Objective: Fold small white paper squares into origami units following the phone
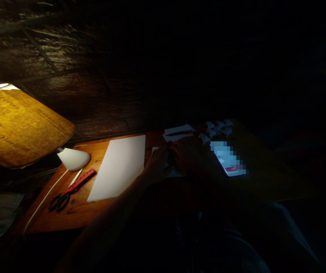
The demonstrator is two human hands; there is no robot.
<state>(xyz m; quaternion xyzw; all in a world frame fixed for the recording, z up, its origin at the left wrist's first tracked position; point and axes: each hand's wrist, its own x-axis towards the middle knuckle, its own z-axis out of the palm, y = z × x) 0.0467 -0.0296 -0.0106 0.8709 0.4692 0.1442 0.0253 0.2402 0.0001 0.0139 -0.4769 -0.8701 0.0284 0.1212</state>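
white paper (177, 174) mostly hidden under 2 hands (156, 165), close together; deep shadow, can't tell grip

White sheet (120, 167), black-handled scissors (62, 198), yellow lampshade (23, 127) with dark lettering, orange-brown table (76, 218)

Single head-worn view, facing forward and down, hands (157, 163) near

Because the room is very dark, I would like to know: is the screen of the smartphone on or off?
On: the smartphone shows a bright bluish screen, glowing on the wooden table beyond the right hand.
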